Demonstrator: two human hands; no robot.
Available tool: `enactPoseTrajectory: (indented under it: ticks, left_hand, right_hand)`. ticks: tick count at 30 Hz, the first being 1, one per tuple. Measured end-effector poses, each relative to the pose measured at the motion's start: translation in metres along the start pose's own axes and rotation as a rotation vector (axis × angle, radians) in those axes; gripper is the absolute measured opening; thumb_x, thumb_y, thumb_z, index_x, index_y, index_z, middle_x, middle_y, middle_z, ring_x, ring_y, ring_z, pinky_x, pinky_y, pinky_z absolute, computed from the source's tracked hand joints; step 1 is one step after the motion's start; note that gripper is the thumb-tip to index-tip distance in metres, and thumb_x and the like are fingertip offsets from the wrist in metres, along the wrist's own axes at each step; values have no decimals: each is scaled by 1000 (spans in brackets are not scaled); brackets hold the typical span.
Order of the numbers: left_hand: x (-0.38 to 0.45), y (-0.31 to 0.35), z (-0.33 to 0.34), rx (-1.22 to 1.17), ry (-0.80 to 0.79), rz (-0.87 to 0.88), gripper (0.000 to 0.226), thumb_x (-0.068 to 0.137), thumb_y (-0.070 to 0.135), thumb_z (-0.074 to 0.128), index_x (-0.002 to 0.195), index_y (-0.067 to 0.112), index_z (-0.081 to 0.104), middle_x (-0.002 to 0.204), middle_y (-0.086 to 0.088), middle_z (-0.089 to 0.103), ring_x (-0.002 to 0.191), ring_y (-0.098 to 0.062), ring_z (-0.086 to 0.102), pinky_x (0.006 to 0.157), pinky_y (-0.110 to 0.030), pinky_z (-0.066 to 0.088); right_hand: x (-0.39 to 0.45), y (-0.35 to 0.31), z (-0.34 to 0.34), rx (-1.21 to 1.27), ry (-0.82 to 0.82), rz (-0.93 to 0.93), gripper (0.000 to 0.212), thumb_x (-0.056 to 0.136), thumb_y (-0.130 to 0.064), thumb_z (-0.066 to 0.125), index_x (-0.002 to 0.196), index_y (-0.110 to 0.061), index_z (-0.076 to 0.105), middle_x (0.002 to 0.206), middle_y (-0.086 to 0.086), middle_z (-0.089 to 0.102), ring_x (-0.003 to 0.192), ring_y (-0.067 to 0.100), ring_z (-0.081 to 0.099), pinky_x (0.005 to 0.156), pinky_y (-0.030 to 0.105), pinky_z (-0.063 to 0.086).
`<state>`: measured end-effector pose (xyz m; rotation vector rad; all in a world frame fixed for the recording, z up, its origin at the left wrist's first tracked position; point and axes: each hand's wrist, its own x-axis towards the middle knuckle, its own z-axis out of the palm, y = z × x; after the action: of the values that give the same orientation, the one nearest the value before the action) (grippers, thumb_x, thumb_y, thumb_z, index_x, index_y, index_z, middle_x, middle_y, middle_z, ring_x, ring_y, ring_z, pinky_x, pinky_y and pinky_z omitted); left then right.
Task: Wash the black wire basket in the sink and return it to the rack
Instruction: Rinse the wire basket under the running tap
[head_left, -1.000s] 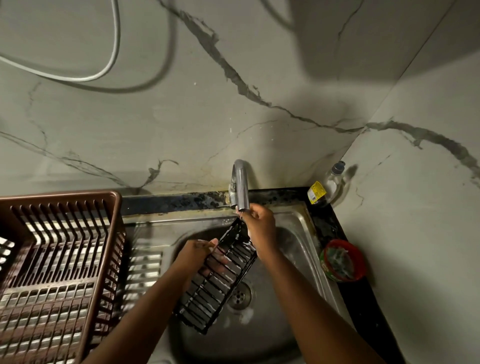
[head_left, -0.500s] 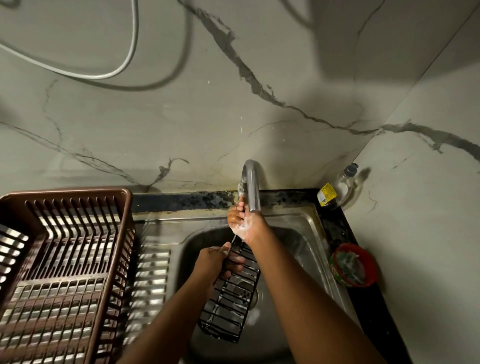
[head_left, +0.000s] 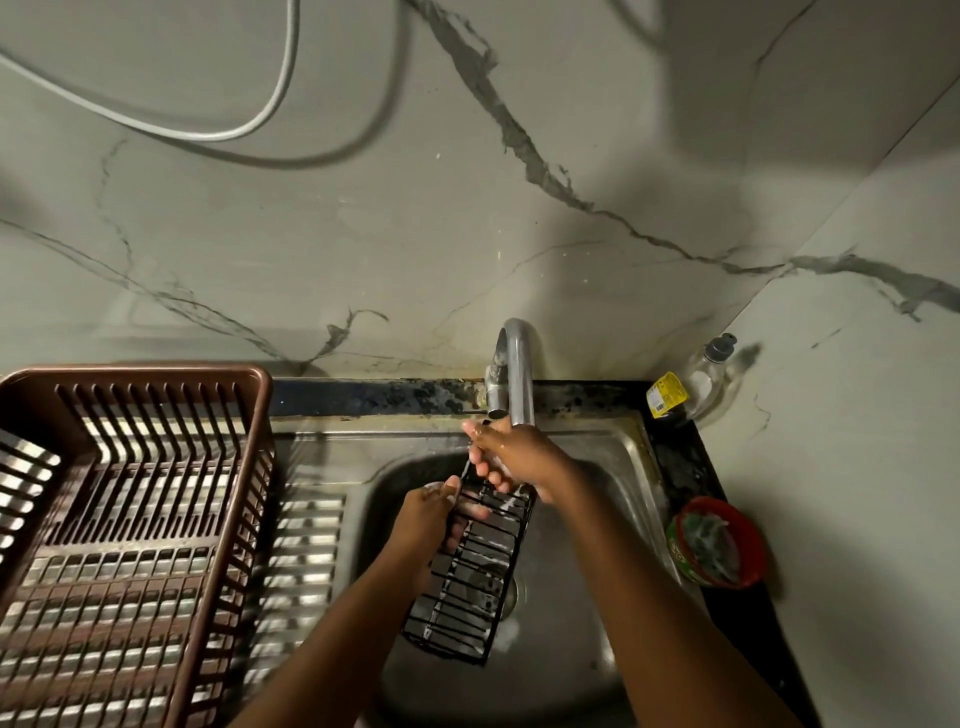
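Lengthwise, the black wire basket runs near-to-far: left hand grips its left edge, right hand clasps its far end under the tap.

dim, hard shadows, wide-angle warp

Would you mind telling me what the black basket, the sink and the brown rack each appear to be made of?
The black basket looks like thin metal wire with a black coating: slim dark rods in a grid. The sink seems to be stainless steel, a grey, dully reflective surface. The brown rack is probably moulded plastic, with thick, uniformly coloured slats and a rounded rim.
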<state>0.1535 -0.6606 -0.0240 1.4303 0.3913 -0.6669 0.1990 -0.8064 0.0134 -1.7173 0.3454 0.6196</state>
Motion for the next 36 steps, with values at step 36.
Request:
enactPoseTrajectory:
  ticks: [36]
  left_hand:
    - [-13, -15, 0, 211, -221, 218, 44, 106, 39, 40, 93, 7, 67, 65, -2, 60, 51, -9, 46, 47, -19, 35]
  right_hand:
    - [-32, 23, -56, -188, 247, -190, 15, 92, -40, 66, 105, -33, 71, 62, -22, 64, 55, -7, 55, 55, 13, 44]
